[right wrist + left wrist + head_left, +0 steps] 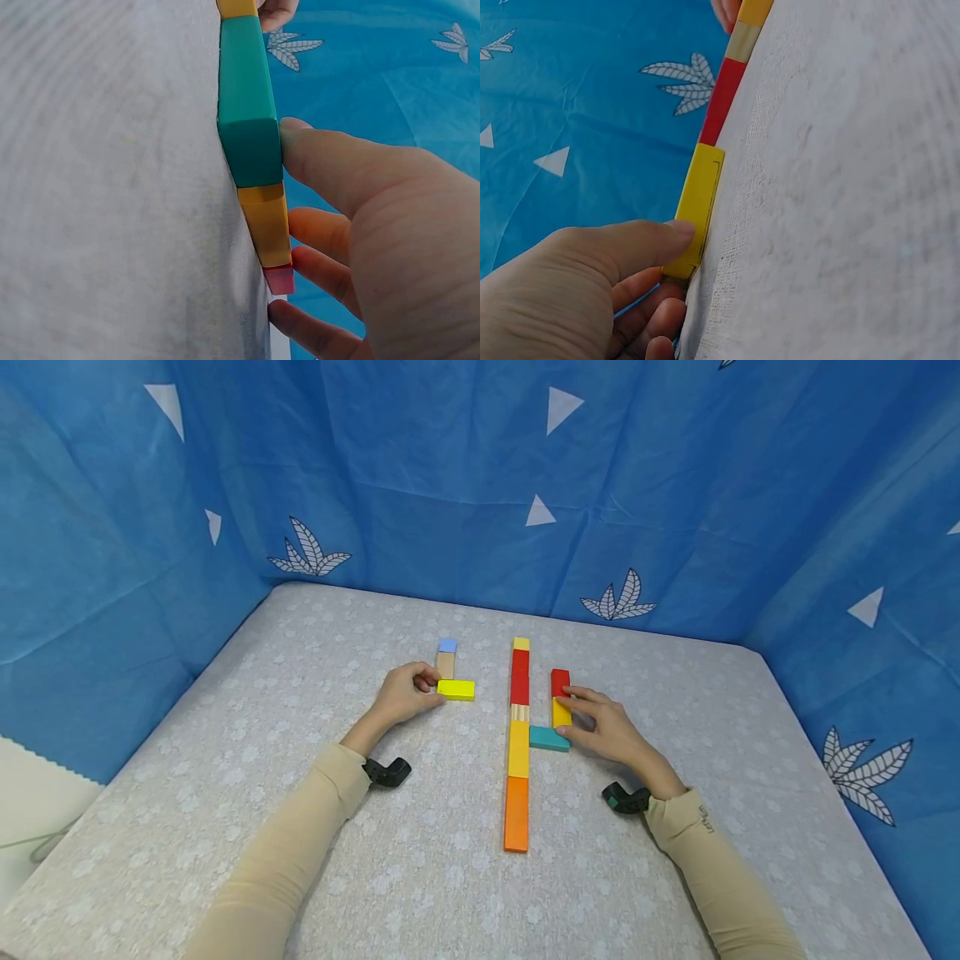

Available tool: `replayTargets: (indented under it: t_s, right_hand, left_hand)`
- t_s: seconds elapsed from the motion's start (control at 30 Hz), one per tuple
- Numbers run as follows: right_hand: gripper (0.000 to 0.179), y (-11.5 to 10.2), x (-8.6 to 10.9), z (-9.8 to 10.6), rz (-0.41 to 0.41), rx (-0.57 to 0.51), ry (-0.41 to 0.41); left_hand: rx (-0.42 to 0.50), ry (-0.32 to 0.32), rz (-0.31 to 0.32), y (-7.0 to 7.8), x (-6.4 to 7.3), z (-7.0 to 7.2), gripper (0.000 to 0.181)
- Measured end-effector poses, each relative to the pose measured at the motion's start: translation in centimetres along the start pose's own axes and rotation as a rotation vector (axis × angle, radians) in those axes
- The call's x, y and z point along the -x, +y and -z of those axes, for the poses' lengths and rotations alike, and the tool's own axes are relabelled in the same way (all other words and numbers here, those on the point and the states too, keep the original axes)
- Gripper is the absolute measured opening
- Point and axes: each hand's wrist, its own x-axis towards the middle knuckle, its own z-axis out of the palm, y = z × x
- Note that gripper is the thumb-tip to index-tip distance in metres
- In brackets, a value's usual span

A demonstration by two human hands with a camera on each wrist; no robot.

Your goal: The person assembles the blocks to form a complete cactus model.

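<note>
My left hand (405, 693) pinches the left end of a bright yellow block (461, 691), thumb along its near side and fingers curled behind. The block lies crosswise at the near end of a plain wood block (446, 666), with a blue block (447, 645) beyond. My right hand (606, 731) touches blocks right of the middle column. Its thumb rests against a teal block (247, 97), while loosely spread fingers lie by a yellow-orange block (561, 714) and a red block (560, 681). The teal block reaches from the column to the yellow-orange block's near end.
The middle column runs away from me: an orange block (516, 814), a yellow-orange block (518, 748), a striped wood piece (519, 712), red blocks (520, 685) and a pale yellow block (521, 643). A blue curtain (480, 485) borders the patterned table (420, 860) behind and at the sides.
</note>
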Motion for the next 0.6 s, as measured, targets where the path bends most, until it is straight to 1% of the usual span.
replayTargets:
  t_s: [0.33,0.5,0.6]
  right_hand:
    - [0.057,-0.02,0.02,0.09,0.007,-0.005,-0.001]
    - [0.057,-0.03,0.04,0.06,0.0,-0.008,-0.003]
    - [0.057,-0.03,0.04,0.02,0.0,-0.005,-0.004]
  left_hand:
    - [0.023,0.004,0.02,-0.04,-0.05,-0.13,0.029]
    - [0.034,-0.012,0.015,0.17,-0.02,0.0,0.03]
    - [0.064,-0.029,0.021,0.49,0.03,0.11,0.03]
